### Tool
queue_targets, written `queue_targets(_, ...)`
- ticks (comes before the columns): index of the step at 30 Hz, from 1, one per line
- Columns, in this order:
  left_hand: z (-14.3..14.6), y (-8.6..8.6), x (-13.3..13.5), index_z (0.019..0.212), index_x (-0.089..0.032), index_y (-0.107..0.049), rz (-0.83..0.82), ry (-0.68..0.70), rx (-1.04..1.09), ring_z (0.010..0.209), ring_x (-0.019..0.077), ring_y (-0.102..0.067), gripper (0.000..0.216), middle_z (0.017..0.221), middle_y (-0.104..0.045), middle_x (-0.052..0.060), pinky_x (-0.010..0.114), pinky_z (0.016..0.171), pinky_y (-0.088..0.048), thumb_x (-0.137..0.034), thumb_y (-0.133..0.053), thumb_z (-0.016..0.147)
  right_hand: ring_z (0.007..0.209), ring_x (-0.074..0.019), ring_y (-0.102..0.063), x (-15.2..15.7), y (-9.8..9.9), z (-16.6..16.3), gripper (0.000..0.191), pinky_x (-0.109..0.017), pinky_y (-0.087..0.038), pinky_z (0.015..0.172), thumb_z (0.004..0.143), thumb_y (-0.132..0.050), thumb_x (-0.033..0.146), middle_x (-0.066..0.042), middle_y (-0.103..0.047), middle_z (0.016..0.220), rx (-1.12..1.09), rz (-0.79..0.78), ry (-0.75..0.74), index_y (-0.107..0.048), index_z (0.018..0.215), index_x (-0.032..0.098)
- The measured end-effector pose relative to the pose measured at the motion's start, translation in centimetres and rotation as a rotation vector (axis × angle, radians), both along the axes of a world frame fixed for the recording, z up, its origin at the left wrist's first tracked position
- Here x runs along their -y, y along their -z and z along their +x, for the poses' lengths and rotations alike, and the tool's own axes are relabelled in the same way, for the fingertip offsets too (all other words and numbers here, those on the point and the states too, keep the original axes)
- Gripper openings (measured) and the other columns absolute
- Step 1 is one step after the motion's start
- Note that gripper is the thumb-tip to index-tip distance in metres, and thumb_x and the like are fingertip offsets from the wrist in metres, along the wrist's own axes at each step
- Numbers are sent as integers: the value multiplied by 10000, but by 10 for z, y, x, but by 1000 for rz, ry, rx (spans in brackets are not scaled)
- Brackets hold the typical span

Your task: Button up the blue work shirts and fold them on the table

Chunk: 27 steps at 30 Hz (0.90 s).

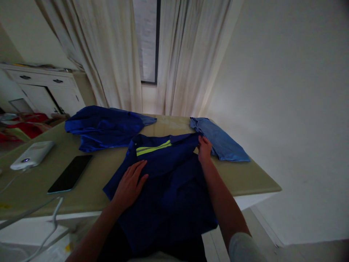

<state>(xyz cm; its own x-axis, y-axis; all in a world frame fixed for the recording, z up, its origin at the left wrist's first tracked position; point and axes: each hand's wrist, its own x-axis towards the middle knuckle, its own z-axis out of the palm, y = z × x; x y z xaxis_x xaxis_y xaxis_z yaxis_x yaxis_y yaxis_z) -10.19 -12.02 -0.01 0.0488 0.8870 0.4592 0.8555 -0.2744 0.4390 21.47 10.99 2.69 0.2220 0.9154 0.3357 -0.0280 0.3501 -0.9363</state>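
A dark blue garment with a yellow-green reflective stripe lies across the table's near edge and hangs over it. My left hand rests flat on its left part, fingers stretched out. My right hand pinches the garment's far right edge, fingers closed on the cloth.
The beige table also holds a crumpled blue garment at the back left, a folded lighter blue garment at the right, a black phone and a white power bank with cables. Curtains and a white cabinet stand behind.
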Motion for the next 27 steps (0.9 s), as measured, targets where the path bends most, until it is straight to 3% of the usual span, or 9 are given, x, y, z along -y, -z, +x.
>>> queue_targets(3,2,5,-4,1503,-216,-451,3,-33,34,1388,280,-509,504,1483,-560,121,506,1194,-399,-456,-413,1061,649,-159,-575,-7,4,28,336,-290,-524,639,745,-681,546,43,-605,685,-205,-46,170,-552,784,238)
queue_targets(8,5,12,-4,1463,-214,-525,-100,23,-32,1316,337,-590,613,1420,-637,136,558,1140,-449,-558,-582,958,891,-222,-666,13,37,29,352,-360,-583,803,739,-683,482,-31,-724,938,2,-161,184,-633,971,222)
queue_targets(11,10,1,5,1523,-283,-467,-137,167,-58,1388,329,-538,696,1497,-591,103,578,1202,-371,-577,-642,917,1007,-234,-677,19,42,21,506,-394,-578,901,711,-741,500,-51,-733,1110,52,-144,178,-642,1125,228)
queue_targets(14,9,-14,11,1505,-339,-483,-181,235,-32,1388,270,-542,568,1504,-588,58,503,1206,-387,-560,-541,986,1014,-242,-692,22,36,18,520,-419,-578,924,710,-780,521,-61,-754,1106,68,-162,122,-678,1122,221)
queue_targets(16,0,-18,10,1458,-289,-535,-137,67,-24,1388,284,-534,520,1501,-582,90,495,1180,-411,-549,-462,1014,972,-254,-709,27,31,18,480,-420,-593,891,686,-829,505,-71,-775,1052,51,-188,43,-723,1047,207)
queue_targets(19,-25,-10,5,1398,-140,-563,-81,-382,-88,1367,428,-505,675,1447,-578,227,620,1102,-420,-634,-486,943,802,-254,-721,38,28,16,421,-396,-614,739,656,-872,477,-67,-787,893,18,-245,-88,-762,946,192)
queue_targets(22,-49,-5,-1,1187,-151,-657,-225,-431,-84,1141,415,-648,563,1197,-702,210,558,951,-512,-606,-426,948,570,-199,-637,46,28,14,332,-326,-553,546,628,-883,454,-8,-707,628,77,-313,-165,-735,764,190)
queue_targets(24,-60,-20,-4,1087,-199,-662,-245,-397,-26,944,346,-702,460,1014,-732,146,464,835,-541,-530,-361,982,510,-167,-585,49,23,16,305,-293,-512,499,634,-874,442,15,-662,561,92,-329,-215,-702,689,196)
queue_targets(27,-71,-76,-6,1058,-222,-624,-95,-594,17,736,294,-661,406,780,-640,62,406,723,-519,-516,-352,988,553,-158,-612,49,-5,30,270,-282,-534,534,662,-870,406,10,-697,638,-20,-232,-261,-721,738,194)
